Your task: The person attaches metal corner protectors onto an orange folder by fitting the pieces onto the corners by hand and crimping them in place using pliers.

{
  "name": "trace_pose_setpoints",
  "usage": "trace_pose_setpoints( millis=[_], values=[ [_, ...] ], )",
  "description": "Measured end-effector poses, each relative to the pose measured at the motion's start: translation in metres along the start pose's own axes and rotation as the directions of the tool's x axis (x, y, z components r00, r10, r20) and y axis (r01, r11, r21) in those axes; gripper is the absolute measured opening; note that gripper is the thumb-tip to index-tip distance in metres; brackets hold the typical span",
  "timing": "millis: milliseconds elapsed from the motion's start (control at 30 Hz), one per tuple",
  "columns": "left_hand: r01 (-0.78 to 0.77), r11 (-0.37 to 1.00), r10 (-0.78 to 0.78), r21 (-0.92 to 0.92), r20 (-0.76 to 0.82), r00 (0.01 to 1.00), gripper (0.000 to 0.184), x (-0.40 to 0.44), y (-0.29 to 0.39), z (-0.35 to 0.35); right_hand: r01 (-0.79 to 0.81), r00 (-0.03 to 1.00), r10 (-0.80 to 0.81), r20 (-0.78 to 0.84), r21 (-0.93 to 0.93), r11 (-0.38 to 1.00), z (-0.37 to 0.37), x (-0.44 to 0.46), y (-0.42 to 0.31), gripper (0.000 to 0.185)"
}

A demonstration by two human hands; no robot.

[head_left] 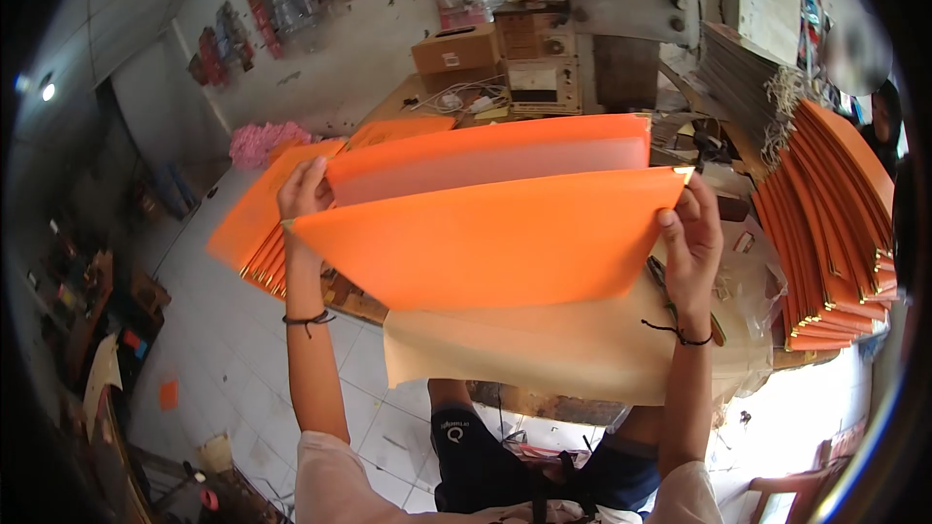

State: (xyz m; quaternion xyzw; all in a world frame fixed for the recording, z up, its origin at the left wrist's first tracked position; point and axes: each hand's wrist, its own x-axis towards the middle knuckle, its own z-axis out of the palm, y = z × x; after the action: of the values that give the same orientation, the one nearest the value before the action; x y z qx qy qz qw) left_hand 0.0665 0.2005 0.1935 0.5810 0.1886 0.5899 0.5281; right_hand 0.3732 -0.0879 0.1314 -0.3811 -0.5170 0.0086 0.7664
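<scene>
Head view shows an orange folder (485, 243) spread open, metallic-cornered, pale inside.

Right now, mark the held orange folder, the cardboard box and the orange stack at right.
Held orange folder (485, 243): head view, middle of its near panel.
Cardboard box (458, 52): head view, its front face.
Orange stack (817, 228): head view, the layered edges midway up.

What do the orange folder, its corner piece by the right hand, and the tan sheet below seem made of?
Orange folder: probably stiff card, smooth and matt; its panels barely sag. Corner piece: likely thin metal, gold and glinting; plastic is possible. Tan sheet: perhaps paper, dull and thin, its edge slightly wavy.
</scene>
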Motion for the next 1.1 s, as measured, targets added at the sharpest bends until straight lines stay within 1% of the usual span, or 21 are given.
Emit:
trace_pose_setpoints(
  millis=[67,100,200,300,400,500,600,700,800,833,867,900,933,967,1000,1067,1100],
  values=[
    [0.016,1.0,-0.016,-0.012,-0.013,1.0,0.02,0.001,-0.003,0.002,-0.027,1.0,0.027,-0.002,-0.006,1.0,-0.003,-0.003,0.004,0.045],
    [0.028,0.999,-0.028,-0.017,-0.025,0.999,0.019,0.002,-0.005,0.002,-0.062,0.998,0.063,-0.029,0.038,0.997,-0.002,-0.004,0.002,0.042],
    [0.001,0.999,-0.001,-0.045,-0.01,1.0,0.017,0.013,-0.018,-0.004,-0.025,1.0,0.026,-0.008,0.019,0.999,-0.005,-0.004,0.001,0.039],
    [0.043,0.997,-0.044,-0.062,-0.004,0.999,0.018,0.009,-0.016,0.003,-0.025,1.0,0.025,-0.008,-0.01,1.0,-0.007,-0.005,0.0,0.035],
    [-0.002,1.0,0.003,-0.024,0.015,1.0,0.019,0.01,-0.016,0.004,-0.049,0.999,0.048,-0.024,-0.005,0.999,-0.005,-0.005,-0.001,0.031],
    [0.061,0.998,-0.061,-0.02,0.006,0.998,0.02,0.004,-0.004,0.009,-0.036,0.999,0.035,-0.017,-0.047,0.998,-0.006,-0.005,-0.001,0.028],
    [0.049,0.998,-0.052,0.045,0.058,0.997,0.023,0.006,-0.003,-0.004,-0.088,0.996,0.087,-0.029,-0.047,0.995,-0.005,-0.006,-0.001,0.025],
    [0.068,0.994,-0.076,0.087,0.094,0.993,0.031,0.0,-0.001,-0.007,-0.087,0.996,0.086,-0.028,-0.036,0.996,-0.004,-0.004,-0.002,0.021],
    [0.144,0.971,-0.16,0.193,0.07,0.985,0.047,-0.022,-0.002,-0.01,-0.125,0.991,0.124,-0.041,-0.03,0.992,-0.005,-0.005,0.005,0.018],
    [0.16,0.977,-0.168,0.139,0.054,0.984,0.052,-0.026,-0.013,-0.022,-0.187,0.982,0.185,-0.042,-0.054,0.981,-0.007,-0.006,0.009,0.019],
    [0.173,0.981,-0.176,0.087,0.038,0.984,0.057,-0.026,-0.033,-0.042,-0.201,0.979,0.195,-0.055,-0.136,0.97,-0.008,-0.006,0.013,0.021],
    [0.185,0.982,-0.186,0.034,0.022,0.982,0.061,-0.029,-0.037,-0.046,-0.215,0.976,0.205,-0.068,-0.216,0.953,-0.008,-0.006,0.016,0.022],
    [0.22,0.972,-0.205,-0.083,0.163,0.965,0.063,-0.034,-0.04,-0.051,-0.231,0.973,0.217,-0.08,-0.294,0.927,-0.008,-0.007,0.015,0.024],
    [0.266,0.944,-0.201,-0.193,0.301,0.932,0.064,-0.038,-0.043,-0.055,-0.256,0.967,0.243,-0.079,-0.308,0.916,-0.006,-0.007,0.013,0.031],
    [0.323,0.901,-0.177,-0.291,0.433,0.884,0.066,-0.043,-0.043,-0.053,-0.244,0.97,0.236,-0.064,-0.303,0.921,-0.005,-0.008,0.012,0.032],
    [0.221,0.963,-0.144,-0.152,0.401,0.905,0.061,-0.054,-0.056,-0.049,-0.222,0.975,0.222,-0.034,-0.291,0.931,-0.001,-0.009,0.012,0.035],
    [0.169,0.982,-0.126,-0.079,0.387,0.914,0.059,-0.059,-0.062,-0.046,-0.258,0.966,0.257,-0.039,-0.264,0.93,0.002,-0.011,0.012,0.036]
  ],
)
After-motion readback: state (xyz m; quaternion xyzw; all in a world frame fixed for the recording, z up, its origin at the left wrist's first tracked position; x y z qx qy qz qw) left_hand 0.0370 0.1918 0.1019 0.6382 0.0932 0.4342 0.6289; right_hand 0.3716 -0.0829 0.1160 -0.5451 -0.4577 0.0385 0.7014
